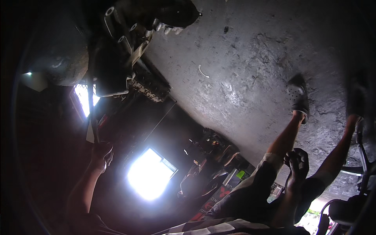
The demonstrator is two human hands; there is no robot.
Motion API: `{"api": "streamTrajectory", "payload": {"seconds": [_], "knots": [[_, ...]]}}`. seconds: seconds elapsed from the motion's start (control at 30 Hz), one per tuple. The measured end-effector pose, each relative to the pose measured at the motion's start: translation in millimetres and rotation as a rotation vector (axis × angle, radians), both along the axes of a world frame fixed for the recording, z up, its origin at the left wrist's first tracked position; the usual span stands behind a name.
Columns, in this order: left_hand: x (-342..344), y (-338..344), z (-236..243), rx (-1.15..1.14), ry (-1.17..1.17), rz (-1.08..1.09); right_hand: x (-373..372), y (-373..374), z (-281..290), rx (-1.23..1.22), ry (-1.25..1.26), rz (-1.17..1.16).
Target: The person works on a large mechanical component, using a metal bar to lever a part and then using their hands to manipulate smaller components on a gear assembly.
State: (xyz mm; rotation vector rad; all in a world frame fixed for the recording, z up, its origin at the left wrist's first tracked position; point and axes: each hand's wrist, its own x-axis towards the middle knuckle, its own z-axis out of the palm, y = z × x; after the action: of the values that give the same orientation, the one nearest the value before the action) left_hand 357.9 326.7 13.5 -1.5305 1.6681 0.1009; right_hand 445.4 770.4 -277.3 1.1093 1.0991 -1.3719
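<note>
At the left, my left hand [102,157] is closed round the lower end of a long dark bar [92,105]. The bar runs up past a bright opening toward dark machinery, where its far end is lost in shadow. My right hand [297,163] hangs over my lap between my knees. Its fingers look dark and are curled in, and nothing shows in them. Above the left hand, a dark metal assembly [129,47] with bolted brackets and tubes fills the upper left. A blocky, grimy metal part [150,88] sits at its lower edge.
My legs stretch over a rough grey floor [243,78], one foot in a dark perforated clog [297,96]. A pale curved strip [203,71] lies on the floor. Cluttered parts [213,145] line its edge. A bright window [152,174] glares at lower centre; a dark metal frame [362,152] stands far right.
</note>
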Motion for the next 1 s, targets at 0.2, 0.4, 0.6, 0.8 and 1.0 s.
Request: {"api": "streamTrajectory", "payload": {"seconds": [0.2, 0.4, 0.6, 0.8, 1.0], "knots": [[3, 1, 14, 0.022, 0.037, -0.063, 11, -8, -1, 0.078, 0.154, 0.146], [37, -3, 32, 0.05, 0.118, -0.117, -99, -85, 60, 0.172, 1.117, 0.568], [50, -24, 22, 0.252, 0.238, -0.103, -345, -229, 216, 0.452, 2.215, 0.471], [69, -9, 30, 0.09, 0.394, -0.105, -397, -358, 271, 1.128, 2.404, 1.48], [55, -7, 48, 0.138, 0.403, 0.015, -395, -366, 278, 1.124, 2.28, 1.497]]}}
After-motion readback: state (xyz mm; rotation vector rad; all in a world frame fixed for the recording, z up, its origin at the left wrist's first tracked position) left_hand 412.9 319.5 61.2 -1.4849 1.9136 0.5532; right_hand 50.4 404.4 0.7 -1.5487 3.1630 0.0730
